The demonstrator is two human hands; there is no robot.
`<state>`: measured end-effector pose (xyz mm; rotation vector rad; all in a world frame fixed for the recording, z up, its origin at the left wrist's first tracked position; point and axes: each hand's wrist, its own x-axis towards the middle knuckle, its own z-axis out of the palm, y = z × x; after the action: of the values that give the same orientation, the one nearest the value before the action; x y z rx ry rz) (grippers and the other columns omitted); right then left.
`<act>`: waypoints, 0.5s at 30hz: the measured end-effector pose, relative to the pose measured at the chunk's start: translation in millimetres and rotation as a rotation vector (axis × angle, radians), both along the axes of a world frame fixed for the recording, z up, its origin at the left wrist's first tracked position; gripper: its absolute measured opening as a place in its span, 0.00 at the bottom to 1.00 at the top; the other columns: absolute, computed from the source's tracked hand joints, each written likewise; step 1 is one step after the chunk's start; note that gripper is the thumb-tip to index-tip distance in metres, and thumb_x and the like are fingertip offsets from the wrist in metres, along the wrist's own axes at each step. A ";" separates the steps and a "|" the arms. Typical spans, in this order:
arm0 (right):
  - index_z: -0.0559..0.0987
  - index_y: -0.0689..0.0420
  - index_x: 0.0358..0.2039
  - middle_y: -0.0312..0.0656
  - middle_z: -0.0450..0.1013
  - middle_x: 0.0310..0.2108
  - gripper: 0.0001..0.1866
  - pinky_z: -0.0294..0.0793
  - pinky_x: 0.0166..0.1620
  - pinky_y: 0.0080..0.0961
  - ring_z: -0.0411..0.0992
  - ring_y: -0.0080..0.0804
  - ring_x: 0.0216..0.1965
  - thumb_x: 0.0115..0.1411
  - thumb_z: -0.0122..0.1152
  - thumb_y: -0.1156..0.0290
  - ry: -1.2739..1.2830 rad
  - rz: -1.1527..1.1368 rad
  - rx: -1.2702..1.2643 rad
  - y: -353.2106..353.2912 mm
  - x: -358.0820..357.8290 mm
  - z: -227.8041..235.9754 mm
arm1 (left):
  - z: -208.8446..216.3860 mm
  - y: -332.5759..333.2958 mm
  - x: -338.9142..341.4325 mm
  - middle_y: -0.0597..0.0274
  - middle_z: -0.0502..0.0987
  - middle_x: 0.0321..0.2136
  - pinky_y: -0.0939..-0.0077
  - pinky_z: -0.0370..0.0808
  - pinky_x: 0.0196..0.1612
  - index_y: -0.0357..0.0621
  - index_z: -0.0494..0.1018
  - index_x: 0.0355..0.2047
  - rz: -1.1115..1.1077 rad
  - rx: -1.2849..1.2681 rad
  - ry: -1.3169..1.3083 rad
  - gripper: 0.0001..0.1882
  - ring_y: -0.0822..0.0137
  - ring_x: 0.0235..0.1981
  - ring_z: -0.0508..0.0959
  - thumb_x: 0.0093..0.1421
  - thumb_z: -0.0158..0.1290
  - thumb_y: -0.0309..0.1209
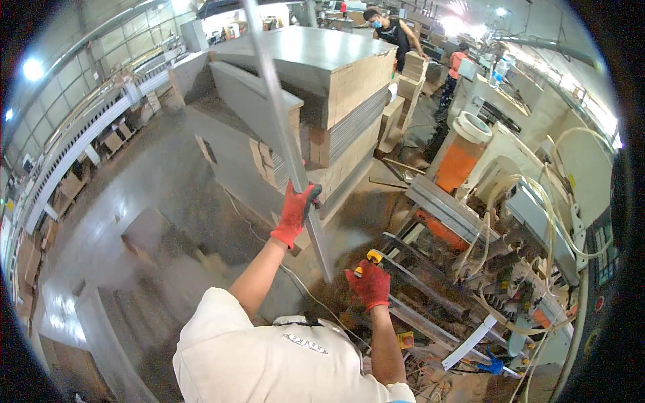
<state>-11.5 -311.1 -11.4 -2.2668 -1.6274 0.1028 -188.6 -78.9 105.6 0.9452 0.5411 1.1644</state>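
Large workshop with a shiny grey floor (pixel 124 195) surrounds the person, and ceiling lamps shine along both sides. At the left, a long pale conveyor (pixel 87 144) follows the wall. Ahead stands a high stack of panels (pixel 316 47) with grey top and light brown edges.

One long narrow grey strip (pixel 272 84) rises steeply, tilted, from the middle of the view up to the upper edge, passing in front of the stack. The left hand (pixel 293 213), in a red glove with dark fingertips, is closed around this strip in its lower part. Its lower end comes down near the right hand (pixel 371 285), just to the left of it. This right hand, also in a red glove, is bent around a small yellow tool (pixel 373 256); its exact kind I cannot tell, because the glove covers a part of it.

On the right side is a machine with an orange body (pixel 455 164), pale hoses (pixel 547 195) and metal rails (pixel 430 327). A dark control panel (pixel 600 252) stands near the right rim. Farther behind, a co-worker in a dark top (pixel 395 35) leans beside the stacked boards, and another person in an orange top (pixel 457 65) stands near the machine.
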 end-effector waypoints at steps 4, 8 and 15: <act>0.79 0.55 0.44 0.48 0.79 0.40 0.26 0.77 0.41 0.43 0.78 0.47 0.40 0.56 0.69 0.47 0.022 0.008 0.293 -3.8 -0.2 5.6 | 15.5 -10.4 -17.0 0.56 0.75 0.50 0.66 0.68 0.63 0.37 0.64 0.65 0.342 0.297 0.256 0.34 0.61 0.58 0.71 0.60 0.64 0.28; 0.72 0.60 0.59 0.46 0.73 0.51 0.33 0.72 0.56 0.37 0.72 0.37 0.51 0.56 0.70 0.60 0.602 -0.028 0.671 -3.0 -16.8 48.0 | -14.5 -6.3 -42.3 0.57 0.75 0.44 0.58 0.70 0.57 0.43 0.70 0.50 0.647 0.771 0.541 0.29 0.56 0.50 0.75 0.49 0.68 0.33; 0.54 0.59 0.72 0.52 0.62 0.65 0.37 0.65 0.66 0.40 0.65 0.45 0.63 0.69 0.48 0.54 0.586 -0.055 1.341 -57.4 -18.9 86.1 | -45.7 -28.2 -70.5 0.63 0.73 0.36 0.46 0.70 0.51 0.54 0.73 0.37 0.917 1.352 0.784 0.21 0.56 0.40 0.74 0.41 0.67 0.36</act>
<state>-30.4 -368.5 74.6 -1.0676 -0.8289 -0.2483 -259.0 -107.1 59.9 2.5447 0.8442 2.0238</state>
